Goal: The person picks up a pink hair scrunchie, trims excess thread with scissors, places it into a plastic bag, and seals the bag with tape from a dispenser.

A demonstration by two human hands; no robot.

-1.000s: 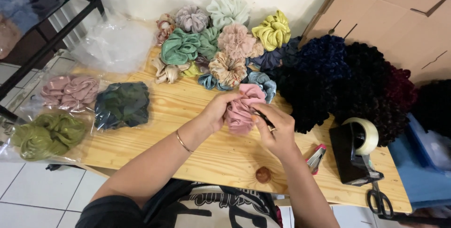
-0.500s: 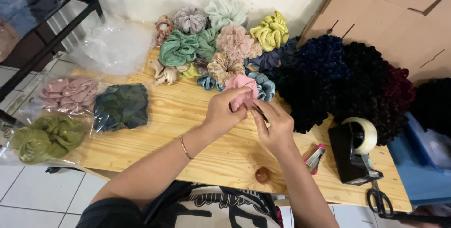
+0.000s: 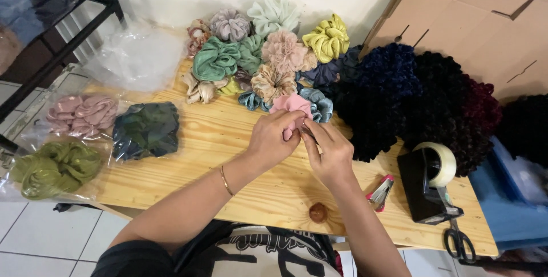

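Note:
My left hand and my right hand meet over the middle of the wooden table. Both pinch a pink fabric scrunchie, most of which is bunched behind my fingers. A thin dark item shows between my fingertips; what it is cannot be told. A gold bangle sits on my left wrist. Just beyond my hands lies a heap of pastel scrunchies in green, peach, yellow, grey and blue.
Dark velvet scrunchies pile up at the right. Three bagged scrunchies lie left: pink, dark green, olive. A tape dispenser, scissors, a pink stapler, a brown round object, cardboard boxes.
The pink scrunchie has been gathered up tighter. Both hands have drawn closer together and now cover most of it.

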